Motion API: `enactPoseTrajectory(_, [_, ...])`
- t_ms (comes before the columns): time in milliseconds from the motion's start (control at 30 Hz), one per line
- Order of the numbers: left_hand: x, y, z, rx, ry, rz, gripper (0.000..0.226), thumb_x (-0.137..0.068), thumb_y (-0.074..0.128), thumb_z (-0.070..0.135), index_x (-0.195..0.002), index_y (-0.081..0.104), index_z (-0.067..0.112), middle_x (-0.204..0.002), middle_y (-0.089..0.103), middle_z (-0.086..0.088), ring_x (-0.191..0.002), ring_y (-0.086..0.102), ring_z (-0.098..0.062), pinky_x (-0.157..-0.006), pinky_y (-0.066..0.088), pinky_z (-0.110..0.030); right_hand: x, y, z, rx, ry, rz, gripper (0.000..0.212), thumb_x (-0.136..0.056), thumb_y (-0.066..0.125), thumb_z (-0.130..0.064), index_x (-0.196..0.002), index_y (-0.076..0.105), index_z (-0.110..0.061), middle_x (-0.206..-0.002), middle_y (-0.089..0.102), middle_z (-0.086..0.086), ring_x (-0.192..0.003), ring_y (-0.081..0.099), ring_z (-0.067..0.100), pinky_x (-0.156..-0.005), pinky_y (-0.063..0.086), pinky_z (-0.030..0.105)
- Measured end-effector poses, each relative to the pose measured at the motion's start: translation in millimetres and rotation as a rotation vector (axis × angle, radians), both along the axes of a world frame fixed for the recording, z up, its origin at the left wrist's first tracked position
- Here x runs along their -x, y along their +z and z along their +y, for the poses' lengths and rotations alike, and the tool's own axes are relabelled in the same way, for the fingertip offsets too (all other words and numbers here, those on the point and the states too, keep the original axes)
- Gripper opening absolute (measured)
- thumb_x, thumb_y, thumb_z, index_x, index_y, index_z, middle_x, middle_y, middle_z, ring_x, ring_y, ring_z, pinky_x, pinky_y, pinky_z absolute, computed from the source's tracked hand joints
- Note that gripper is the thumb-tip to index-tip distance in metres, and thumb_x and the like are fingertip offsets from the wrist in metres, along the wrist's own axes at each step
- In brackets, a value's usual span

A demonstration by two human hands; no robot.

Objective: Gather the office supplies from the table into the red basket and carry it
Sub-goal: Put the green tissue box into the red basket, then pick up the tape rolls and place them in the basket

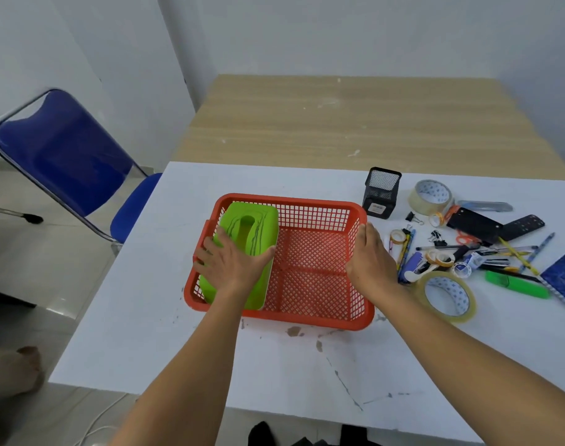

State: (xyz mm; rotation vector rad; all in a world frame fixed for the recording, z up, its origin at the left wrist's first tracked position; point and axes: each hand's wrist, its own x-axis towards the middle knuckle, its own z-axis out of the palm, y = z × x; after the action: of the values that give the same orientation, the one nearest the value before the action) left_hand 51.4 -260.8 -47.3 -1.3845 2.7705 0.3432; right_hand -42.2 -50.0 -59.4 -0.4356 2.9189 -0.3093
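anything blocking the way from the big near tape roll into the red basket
Only the red basket's own right wall, where the right hand sits. The near tape roll lies just outside it. The green box under the left hand fills the left side.

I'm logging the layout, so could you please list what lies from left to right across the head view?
Blue chair → left hand → right hand → clear tape roll → green highlighter → blue notebook.
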Motion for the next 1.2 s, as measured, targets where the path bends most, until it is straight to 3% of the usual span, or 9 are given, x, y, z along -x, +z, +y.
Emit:
enactPoseTrajectory(433, [4.4, -2.5, -1.7, 0.019, -0.159, 0.063, 0.112, -0.070, 0.032, 0.087, -0.151, 0.003, 0.015, -0.158, 0.003, -0.014, -0.145, 0.004, -0.035, -0.115, 0.008, -0.054, 2.5, 15.1, -0.1, -0.083, 0.036, -0.005, 0.078, -0.094, 0.049, -0.028, -0.151, 0.001, -0.002, -0.160, 0.001, 0.016, -0.148, 0.003, 0.031, -0.121, 0.012, 0.041])
enactPoseTrajectory(667, [23.4, 15.4, 4.4, 0.058, -0.328, 0.162, 0.098, -0.079, 0.033, 0.078, -0.151, 0.007, 0.016, -0.159, 0.006, -0.011, -0.146, 0.001, -0.031, -0.118, 0.002, -0.050, 1.6, 42.2, -0.1, -0.025, 0.042, 0.108, 0.079, -0.095, 0.048, -0.039, -0.151, 0.005, -0.002, -0.159, 0.006, 0.016, -0.148, 0.007, 0.030, -0.121, 0.013, 0.040])
enactPoseTrajectory(1200, [70.5, 49.9, 89.2, 0.110, -0.843, 0.334, 0.092, -0.082, 0.037, 0.075, -0.150, 0.013, 0.017, -0.156, 0.019, -0.008, -0.145, 0.011, -0.028, -0.119, 0.009, -0.045, -21.0, 90.6, 57.8, 0.038, -0.104, 0.229, 0.080, -0.095, 0.045, -0.049, -0.152, 0.006, -0.008, -0.161, 0.002, 0.012, -0.148, 0.004, 0.027, -0.119, 0.012, 0.038])
